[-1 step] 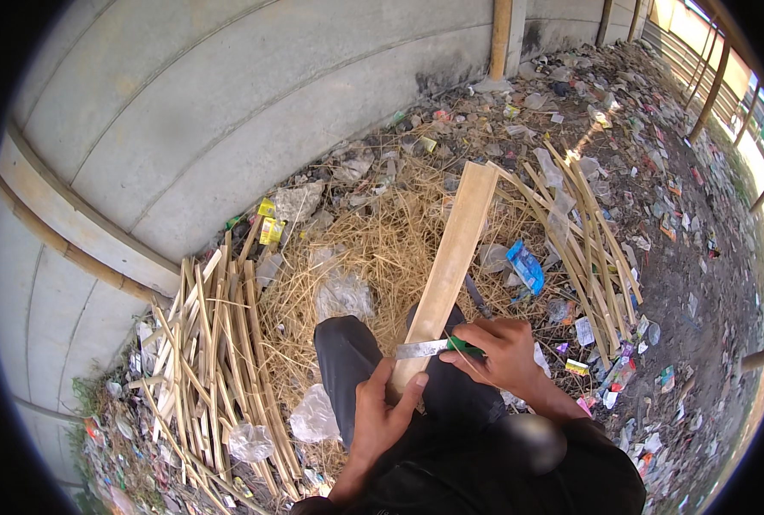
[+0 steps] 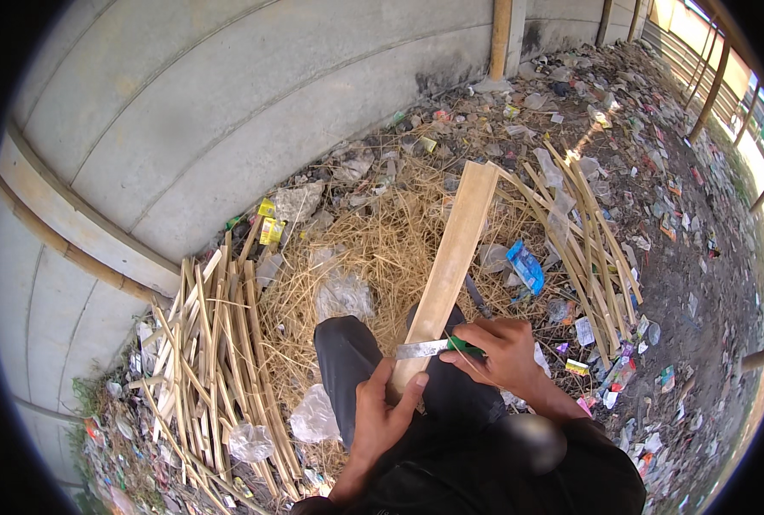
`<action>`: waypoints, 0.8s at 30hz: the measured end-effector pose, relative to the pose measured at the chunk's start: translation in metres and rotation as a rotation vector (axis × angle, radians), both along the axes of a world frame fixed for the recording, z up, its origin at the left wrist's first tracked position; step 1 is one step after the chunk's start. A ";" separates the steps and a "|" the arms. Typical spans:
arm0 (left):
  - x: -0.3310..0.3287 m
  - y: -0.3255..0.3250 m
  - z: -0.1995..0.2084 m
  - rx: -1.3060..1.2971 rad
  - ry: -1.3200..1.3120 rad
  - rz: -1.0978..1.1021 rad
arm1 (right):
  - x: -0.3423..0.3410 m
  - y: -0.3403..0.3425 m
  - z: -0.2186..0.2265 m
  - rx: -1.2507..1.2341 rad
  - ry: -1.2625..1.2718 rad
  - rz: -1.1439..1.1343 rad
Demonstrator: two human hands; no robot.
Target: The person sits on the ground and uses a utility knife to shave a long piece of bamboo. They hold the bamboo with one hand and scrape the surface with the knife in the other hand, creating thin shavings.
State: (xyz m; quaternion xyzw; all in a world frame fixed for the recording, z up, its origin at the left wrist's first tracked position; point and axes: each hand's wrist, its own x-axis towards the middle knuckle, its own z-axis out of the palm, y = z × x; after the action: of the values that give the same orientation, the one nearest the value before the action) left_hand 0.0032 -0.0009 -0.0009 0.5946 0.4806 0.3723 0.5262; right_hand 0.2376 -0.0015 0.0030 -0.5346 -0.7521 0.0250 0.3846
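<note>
A wide, pale bamboo slat stretches away from me between my knees. My left hand grips its near end, thumb on top and fingers at the left edge. In my right hand is a knife with a green handle, closed in the fingers. Its blade lies across the slat's face just beyond my left thumb, pointing left. The fingertip of my left hand is close to the blade's tip; whether they touch I cannot tell.
Split strips lie heaped at the left, and more strips at the right. Straw shavings cover the ground ahead, with a blue wrapper and plastic scraps around. A concrete wall bounds the far left side.
</note>
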 end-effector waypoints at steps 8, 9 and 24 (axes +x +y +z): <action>0.001 -0.003 0.005 0.025 0.017 -0.005 | -0.001 -0.001 0.006 0.044 -0.018 -0.017; 0.000 -0.004 0.006 0.029 0.021 -0.011 | -0.001 -0.002 0.007 0.047 -0.022 -0.022; -0.024 -0.027 -0.012 -0.142 0.101 -0.113 | 0.076 0.033 0.016 0.134 0.208 -0.515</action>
State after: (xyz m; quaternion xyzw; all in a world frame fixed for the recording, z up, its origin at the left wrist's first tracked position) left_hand -0.0208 -0.0279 -0.0131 0.5999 0.4973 0.2766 0.5624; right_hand 0.3136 0.0318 0.0186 -0.6758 -0.5482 -0.0686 0.4879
